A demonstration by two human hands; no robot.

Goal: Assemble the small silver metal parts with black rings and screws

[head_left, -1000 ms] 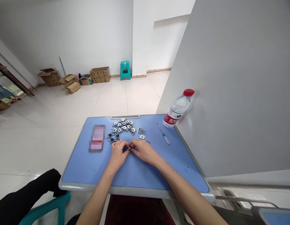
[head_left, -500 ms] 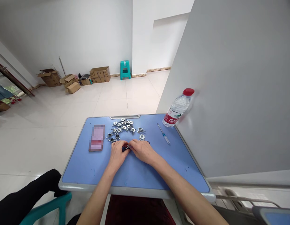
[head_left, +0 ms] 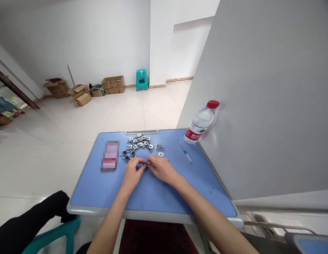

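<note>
Both hands meet over the middle of the blue tabletop (head_left: 164, 197). Between the fingertips is a small metal part (head_left: 145, 163), mostly hidden, its exact kind too small to make out. My left hand (head_left: 132, 172) pinches it from the left, thumb and fingers closed. From the right, my right hand (head_left: 160, 168) pinches the same part. Just beyond the hands lies a pile of small silver metal fittings (head_left: 140, 141). Several fittings with round black centres (head_left: 126, 158) lie beside my left hand. A flat silver ring-like plate (head_left: 160, 154) rests beyond my right hand.
A screwdriver (head_left: 185, 151) with a clear blue handle lies at the right. Behind it a red-capped water bottle (head_left: 201, 121) stands near the grey partition (head_left: 264, 106). A phone (head_left: 110, 156), blurred out, lies at the left. Beside the table is a person's black-clad leg (head_left: 34, 218).
The fingertips have shifted slightly and the left fingers have opened a little around the small part, showing more of its metal. Otherwise the table looks the same.
</note>
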